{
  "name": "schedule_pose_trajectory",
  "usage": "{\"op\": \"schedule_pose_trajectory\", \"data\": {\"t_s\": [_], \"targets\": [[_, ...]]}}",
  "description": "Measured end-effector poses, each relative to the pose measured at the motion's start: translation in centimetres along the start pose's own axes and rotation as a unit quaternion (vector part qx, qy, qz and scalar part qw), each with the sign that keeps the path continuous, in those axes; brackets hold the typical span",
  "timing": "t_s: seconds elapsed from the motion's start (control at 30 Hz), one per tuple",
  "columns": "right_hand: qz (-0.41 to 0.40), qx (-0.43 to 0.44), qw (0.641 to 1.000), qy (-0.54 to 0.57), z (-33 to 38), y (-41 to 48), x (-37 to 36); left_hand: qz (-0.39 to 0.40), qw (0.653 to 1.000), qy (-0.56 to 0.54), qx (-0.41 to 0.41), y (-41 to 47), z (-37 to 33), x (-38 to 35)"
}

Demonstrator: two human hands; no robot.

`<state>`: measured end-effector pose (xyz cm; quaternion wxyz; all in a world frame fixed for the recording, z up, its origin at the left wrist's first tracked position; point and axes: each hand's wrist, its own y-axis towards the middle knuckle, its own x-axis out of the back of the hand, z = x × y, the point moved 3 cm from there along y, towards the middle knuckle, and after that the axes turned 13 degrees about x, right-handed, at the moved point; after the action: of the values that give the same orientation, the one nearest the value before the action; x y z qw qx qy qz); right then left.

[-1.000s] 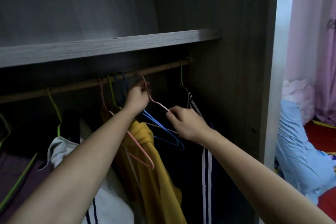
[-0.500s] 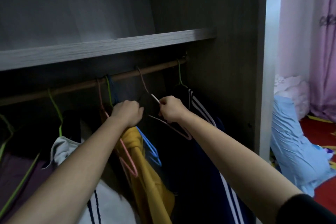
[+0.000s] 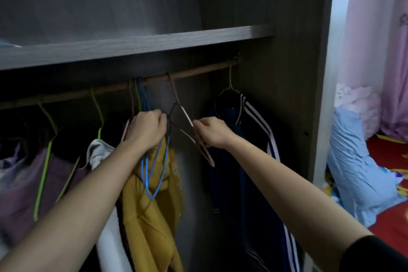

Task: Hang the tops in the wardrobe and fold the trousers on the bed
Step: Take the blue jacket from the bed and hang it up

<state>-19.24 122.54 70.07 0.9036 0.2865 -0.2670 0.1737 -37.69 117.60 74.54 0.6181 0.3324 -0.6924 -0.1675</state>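
A: Both arms are up in the wardrobe. The left hand [image 3: 146, 127] has its fingers clenched round a bundle of wire, the blue hangers [image 3: 143, 95] plus a dark one, just in front of the yellow top [image 3: 152, 227].

B: And the right hand [image 3: 212, 132] pinches the sloping arm of the pink hanger [image 3: 186, 116], whose hook sits over the rail [image 3: 198, 72]. It looks to me like she's separating out one free hanger.

A: Agreed (those wires love to snag). I'd hold the bundle steady with the left, ease the pink one sideways toward the striped jacket [image 3: 249, 172], then lift the hook straight up off the rail. Yanking would likely drag the dark wire along.

B: Where are the tops?

A: The ones I see hang on the rail under the shelf [image 3: 132, 45]: yellow, striped, a white one, something purplish at far left. Neither hand holds a loose garment.

B: Anything unclear?

A: Plenty. The left fingertips are tucked behind the knuckles, so I can't tell how many wires they hold, or whether the dark wire crosses through the pink one. No trousers are in view, and only a corner of blue bedding [image 3: 357, 161] shows past the wardrobe side.
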Motion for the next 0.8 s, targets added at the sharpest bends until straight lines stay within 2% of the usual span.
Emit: {"op": "schedule_pose_trajectory", "data": {"t_s": [0.13, 0.2, 0.3, 0.43, 0.63, 0.8], "targets": [[-0.105, 0.033, 0.988, -0.107, -0.9, -6.5, 3.7, -0.120, 0.986, -0.113, -0.033, -2.7, -2.7, 0.8], [-0.165, 0.051, 0.968, -0.180, -2.4, -10.4, 5.5, -0.133, 0.970, -0.197, -0.046, -4.6, -5.8, 0.3], [-0.231, 0.014, 0.936, -0.266, -5.2, -16.9, 8.5, -0.102, 0.950, -0.287, -0.068, -8.4, -11.7, -1.7], [-0.292, -0.037, 0.885, -0.359, -8.3, -26.7, 13.6, -0.044, 0.935, -0.331, -0.120, -14.4, -20.9, -4.2], [-0.305, -0.156, 0.827, -0.447, -14.2, -42.4, 25.0, -0.040, 0.907, -0.352, -0.230, -20.9, -36.8, -4.6], [-0.296, -0.281, 0.800, -0.440, -19.6, -56.9, 33.7, 0.044, 0.898, -0.327, -0.291, -28.1, -51.9, -7.1]]}}
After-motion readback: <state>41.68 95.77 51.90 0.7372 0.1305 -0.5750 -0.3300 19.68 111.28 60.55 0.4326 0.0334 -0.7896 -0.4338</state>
